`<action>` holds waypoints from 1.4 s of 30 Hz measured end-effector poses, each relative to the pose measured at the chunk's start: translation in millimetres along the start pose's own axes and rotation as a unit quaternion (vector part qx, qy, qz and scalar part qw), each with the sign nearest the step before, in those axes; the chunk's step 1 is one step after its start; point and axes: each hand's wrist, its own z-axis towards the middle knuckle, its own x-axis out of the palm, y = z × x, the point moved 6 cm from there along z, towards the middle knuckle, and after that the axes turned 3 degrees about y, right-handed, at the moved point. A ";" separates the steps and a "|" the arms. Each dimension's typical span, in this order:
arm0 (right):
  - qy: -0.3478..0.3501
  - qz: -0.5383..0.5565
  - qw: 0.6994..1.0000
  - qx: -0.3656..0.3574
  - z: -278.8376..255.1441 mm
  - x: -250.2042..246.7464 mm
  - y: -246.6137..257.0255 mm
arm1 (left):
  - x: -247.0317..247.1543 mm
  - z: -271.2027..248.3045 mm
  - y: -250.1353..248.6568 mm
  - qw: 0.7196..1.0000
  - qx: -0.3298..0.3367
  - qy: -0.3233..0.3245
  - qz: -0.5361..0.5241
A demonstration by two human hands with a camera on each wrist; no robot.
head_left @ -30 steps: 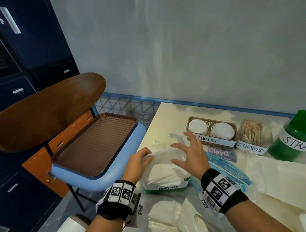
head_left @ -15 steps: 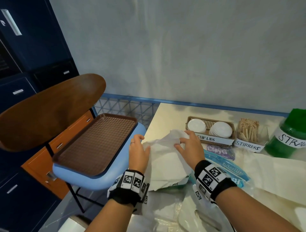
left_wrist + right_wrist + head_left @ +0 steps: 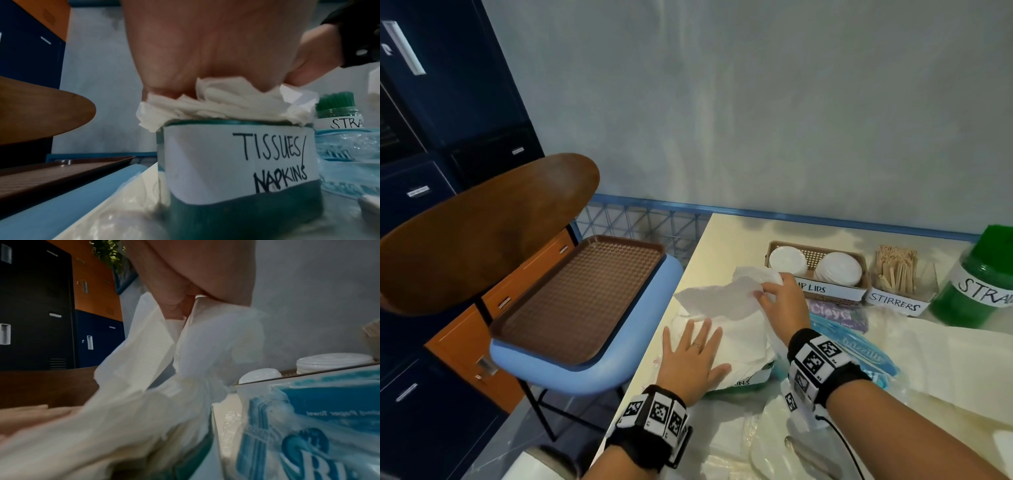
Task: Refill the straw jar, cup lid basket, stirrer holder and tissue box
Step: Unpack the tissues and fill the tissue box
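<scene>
A green tissue box (image 3: 236, 170) labelled TISSUES/NAPKINS stands at the table's near left, piled with white tissues (image 3: 739, 339) (image 3: 222, 105). My left hand (image 3: 693, 353) lies flat on the pile with straight, spread fingers, pressing it down. My right hand (image 3: 779, 294) pinches the far end of a tissue sheet (image 3: 726, 294) (image 3: 156, 331) and holds it up above the box. Behind stand the cup lid basket (image 3: 822, 270) with white lids, the stirrer holder (image 3: 899, 284) with wooden sticks, and the green straw jar (image 3: 979, 284).
A blue paper towel pack (image 3: 859, 346) (image 3: 320, 426) lies right of the box, among clear plastic wrappers (image 3: 774, 442). A chair with a brown tray (image 3: 582, 301) on its blue seat stands left of the table (image 3: 729, 236). Lockers fill the far left.
My left hand has come back from the far edge of the tissues and now lies flat on the pile. My right hand has lifted a sheet up and away toward the lid basket.
</scene>
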 end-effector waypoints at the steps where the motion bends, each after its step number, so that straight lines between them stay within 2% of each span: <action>1: -0.006 0.028 1.000 -0.008 -0.4 -1.1 0.2 | 0.1 -1.3 1.9 1.000 0.000 0.003 -0.001; 3: -0.002 0.078 0.996 -0.035 -4.7 -3.7 1.8 | -7.5 -6.5 6.9 0.997 -0.038 -0.061 -0.018; 4: 0.009 0.091 0.995 -0.051 -7.4 -4.5 2.6 | -15.5 -10.0 11.5 0.989 -0.065 -0.118 -0.064; 5: 0.024 0.096 0.993 -0.063 -10.0 -4.7 1.6 | -25.5 -13.6 18.0 0.970 -0.081 -0.171 -0.154; 6: 0.037 0.096 0.992 -0.069 -12.4 -4.9 0.2 | -38.1 -19.2 24.8 0.933 -0.098 -0.254 -0.235; 7: 0.045 0.092 0.992 -0.073 -13.9 -4.5 -2.5 | -48.0 -25.3 34.3 0.885 -0.124 -0.317 -0.318; 8: 0.051 0.084 0.992 -0.079 -14.4 -3.4 -5.7 | -56.7 -28.6 41.9 0.842 -0.137 -0.357 -0.381; 9: 0.055 0.073 0.992 -0.085 -14.5 -1.5 -9.4 | -64.1 -29.2 47.0 0.819 -0.143 -0.367 -0.418; 10: 0.061 0.062 0.992 -0.092 -14.6 0.8 -13.1 | -69.8 -25.4 50.1 0.817 -0.145 -0.350 -0.435; 14: 0.073 0.066 0.989 -0.113 -16.1 5.6 -18.6 | -53.8 4.5 56.0 0.875 -0.181 -0.163 -0.419; 15: 0.076 0.073 0.988 -0.115 -16.8 5.8 -19.0 | -46.1 10.1 57.6 0.882 -0.192 -0.122 -0.413; 21: 0.085 0.096 0.984 -0.124 -15.5 5.1 -23.1 | -27.8 36.7 68.2 0.880 -0.243 0.002 -0.407; 23: 0.092 0.109 0.983 -0.117 -15.9 3.5 -22.6 | -25.2 40.5 73.8 0.865 -0.259 -0.005 -0.429; 26: 0.102 0.131 0.982 -0.093 -19.0 -1.3 -20.8 | -36.5 28.8 77.9 0.871 -0.271 -0.115 -0.393; 27: 0.100 0.137 0.982 -0.083 -19.0 -2.2 -22.7 | -45.3 21.8 74.9 0.874 -0.262 -0.164 -0.376; 29: 0.088 0.139 0.984 -0.071 -16.9 -1.1 -27.9 | -69.2 10.8 59.1 0.897 -0.174 -0.232 -0.335; 31: 0.077 0.132 0.986 -0.071 -14.8 0.8 -32.0 | -78.7 11.9 32.4 0.944 -0.056 -0.194 -0.259; 33: 0.075 0.119 0.988 -0.070 -15.3 1.0 -30.7 | -70.0 19.6 13.1 0.980 -0.007 -0.113 -0.162; 35: 0.077 0.111 0.988 -0.077 -17.5 0.0 -26.5 | -63.7 27.3 6.6 0.986 -0.011 -0.076 -0.146; 42: 0.079 0.098 0.986 -0.105 -21.0 -8.2 -11.3 | -77.3 42.9 -4.9 0.987 -0.011 -0.067 -0.145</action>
